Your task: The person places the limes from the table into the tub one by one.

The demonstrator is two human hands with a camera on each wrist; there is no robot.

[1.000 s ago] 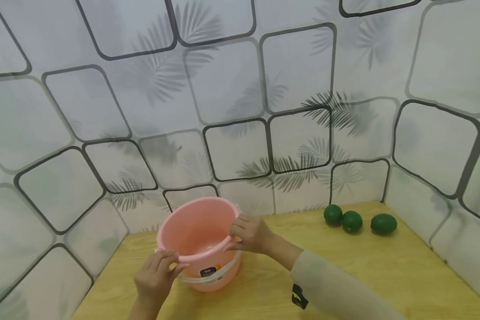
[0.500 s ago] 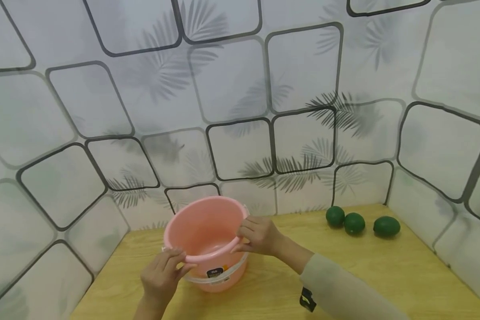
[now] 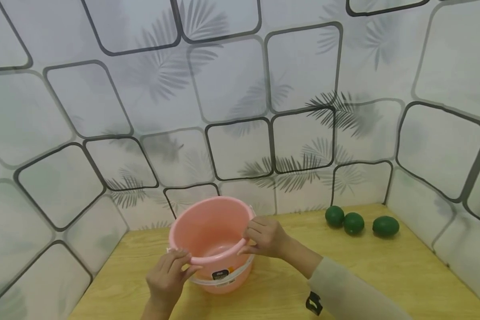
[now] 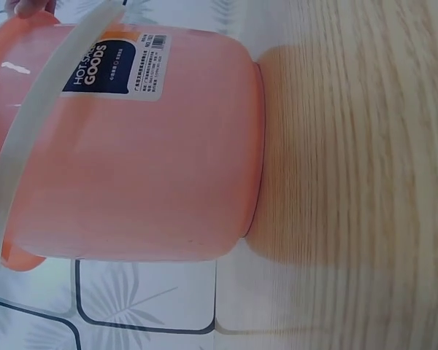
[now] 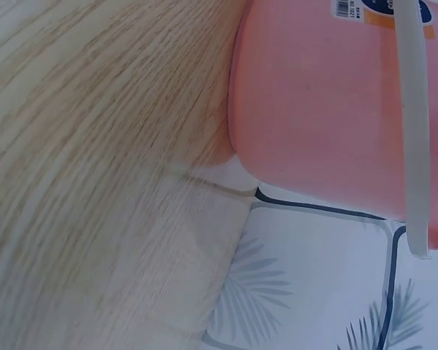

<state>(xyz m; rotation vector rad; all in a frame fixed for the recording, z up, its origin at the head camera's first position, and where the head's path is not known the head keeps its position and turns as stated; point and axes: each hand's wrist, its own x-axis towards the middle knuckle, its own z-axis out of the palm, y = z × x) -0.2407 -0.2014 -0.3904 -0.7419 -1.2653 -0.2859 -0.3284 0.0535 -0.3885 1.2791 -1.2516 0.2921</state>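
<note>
A pink plastic bucket (image 3: 224,271) stands on the wooden table, its mouth facing up and its inside bare in the head view. My left hand (image 3: 168,278) grips the near left part of the rim, fingers over the edge and thumb below. On the right side of the rim, my right hand (image 3: 266,238) pinches it the same way. The bucket's white handle (image 4: 29,120) hangs down across the front, over a dark blue label (image 4: 102,67). In the right wrist view the handle (image 5: 414,131) crosses the pink wall too; most of the right hand is out of that view.
Three dark green, rounded fruits (image 3: 354,223) lie at the back right of the table (image 3: 296,284). Patterned wall covering (image 3: 240,151) rises right behind the bucket and along both sides. A black band (image 3: 314,303) sits by the right sleeve.
The bucket has shifted to the right across the table, with both hands keeping hold of its rim. The green fruits have stayed in place while the head view turned slightly.
</note>
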